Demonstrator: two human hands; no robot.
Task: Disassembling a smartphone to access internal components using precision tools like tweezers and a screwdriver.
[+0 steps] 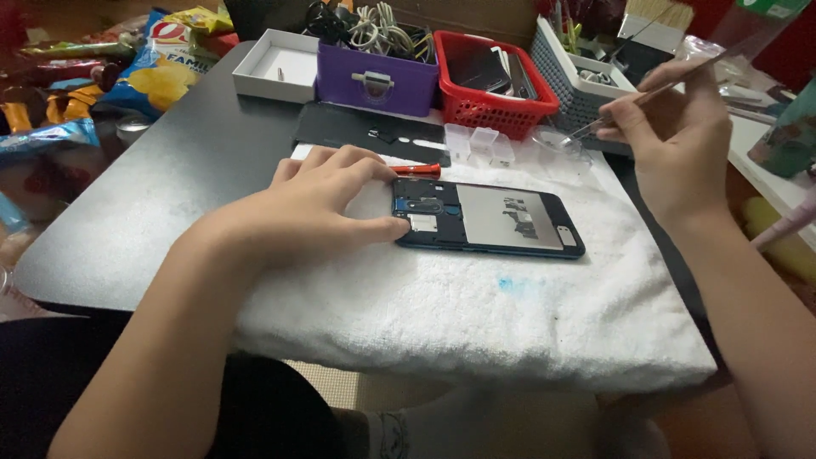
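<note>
Nearest the bottom of the frame, a white towel (442, 314) hangs over the front edge of a dark table (178, 170) and pads the work area. At the frame's middle, on the towel, lies an opened smartphone (489, 218), flat, back cover off, its long side running left to right. It shows a dark blue frame, a pale metal shield plate over the middle, and small boards and a camera block at its left end. It looks light and stiff but fragile, with thin connectors and bare parts exposed, so the safest hold is by the outer edges of the frame, never on the inner parts.

From the lower left, the left hand (327, 208) rests palm down on the towel, fingers spread, with the thumb tip pressed to the phone's left end; it steadies the phone and grasps nothing. Just behind its fingers lies a small orange-handled screwdriver (416, 171).

At the upper right, the right hand (680, 136) is raised clear of the phone and pinches slim tweezers (633, 106), whose tips point down-left over a clear little parts tray (480, 143).

Farther back stand a white box (274, 68), a purple box of cables (378, 76), a red basket (493, 93) and a grey basket (578, 85). Snack bags (157, 72) crowd the upper left.
</note>
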